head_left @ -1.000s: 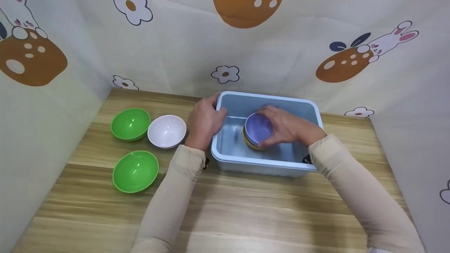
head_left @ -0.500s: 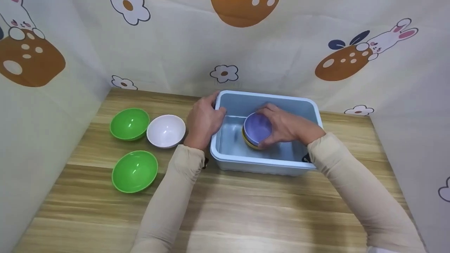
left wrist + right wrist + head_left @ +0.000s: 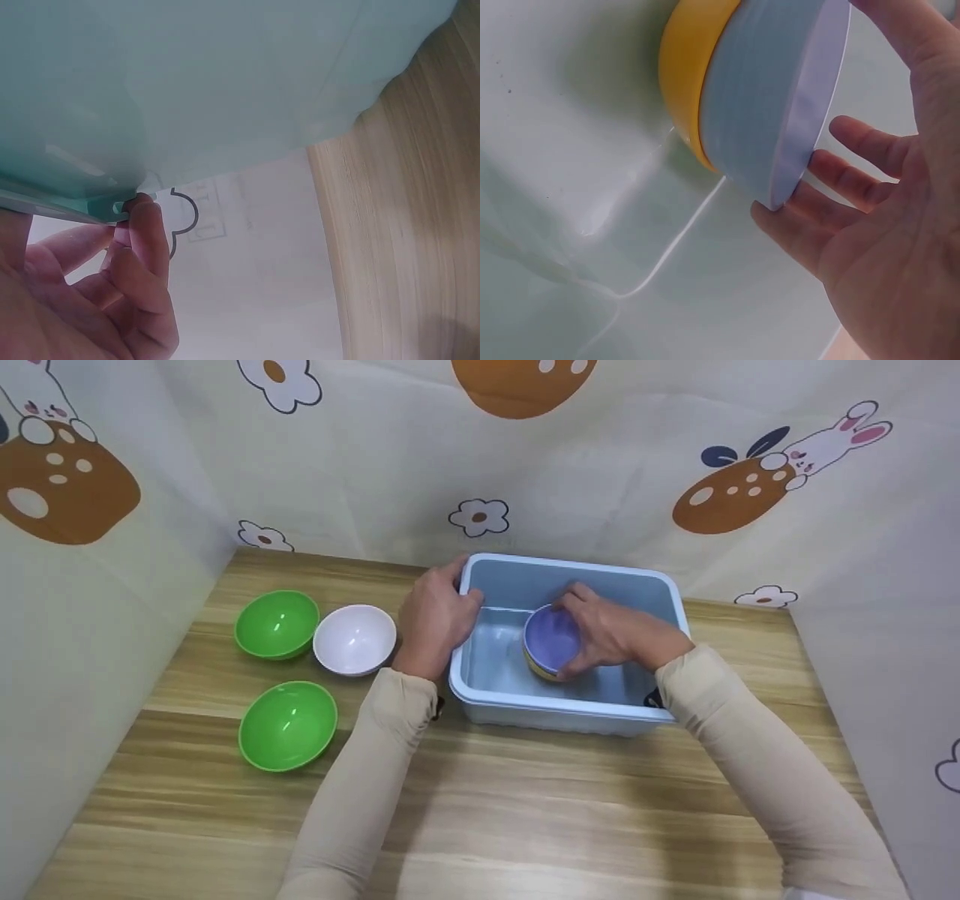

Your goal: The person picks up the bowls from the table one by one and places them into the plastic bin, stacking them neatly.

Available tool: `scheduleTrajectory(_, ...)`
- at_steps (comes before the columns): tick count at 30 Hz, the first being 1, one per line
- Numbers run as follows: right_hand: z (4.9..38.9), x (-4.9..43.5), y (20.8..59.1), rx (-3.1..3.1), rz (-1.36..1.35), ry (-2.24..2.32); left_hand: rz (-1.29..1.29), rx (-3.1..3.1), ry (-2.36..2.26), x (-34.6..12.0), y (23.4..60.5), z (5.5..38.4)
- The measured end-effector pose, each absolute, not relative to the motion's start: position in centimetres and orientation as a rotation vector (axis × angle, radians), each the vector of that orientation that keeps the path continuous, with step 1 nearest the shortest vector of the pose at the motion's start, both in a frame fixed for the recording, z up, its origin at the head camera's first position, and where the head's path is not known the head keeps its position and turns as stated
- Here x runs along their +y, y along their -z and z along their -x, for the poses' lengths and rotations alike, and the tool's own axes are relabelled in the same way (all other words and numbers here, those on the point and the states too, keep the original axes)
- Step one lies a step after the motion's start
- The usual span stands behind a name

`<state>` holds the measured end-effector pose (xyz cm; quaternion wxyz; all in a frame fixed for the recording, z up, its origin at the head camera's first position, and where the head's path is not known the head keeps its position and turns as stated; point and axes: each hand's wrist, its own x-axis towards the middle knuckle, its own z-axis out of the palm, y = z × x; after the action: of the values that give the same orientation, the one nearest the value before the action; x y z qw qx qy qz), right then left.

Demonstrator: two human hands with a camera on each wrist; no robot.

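My left hand (image 3: 441, 619) grips the left rim of a light blue plastic bin (image 3: 570, 706), its thumb over the edge. In the left wrist view, curled fingers (image 3: 150, 289) meet the rim from below. Inside the bin, my right hand (image 3: 609, 626) holds a blue bowl (image 3: 551, 637) by opposite sides of its rim. The right wrist view shows this bowl (image 3: 757, 97) with a pale blue outside and lilac inside, nested in a yellow bowl (image 3: 690, 71). Only a strip of the yellow bowl (image 3: 537, 667) shows in the head view.
Left of the bin, a white bowl (image 3: 355, 640) stands beside a green bowl (image 3: 277, 624), with a second green bowl (image 3: 288, 726) nearer the front. All rest upright on the wooden table (image 3: 480, 825). A patterned cloth (image 3: 375, 457) hangs behind and at both sides.
The blue bowl has shifted slightly right and toward the front, sitting more squarely over the yellow one. My right hand moved with it. The left hand and bin stay put.
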<state>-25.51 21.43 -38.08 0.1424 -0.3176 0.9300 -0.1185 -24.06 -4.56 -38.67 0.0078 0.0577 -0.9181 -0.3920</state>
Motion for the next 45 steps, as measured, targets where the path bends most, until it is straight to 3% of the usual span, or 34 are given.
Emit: scheduleTrajectory(45,25.7,21.5,37.6,2.686,0.853,0.324,-0.113,-2.766,0.974,-4.6,38.3,23.0)
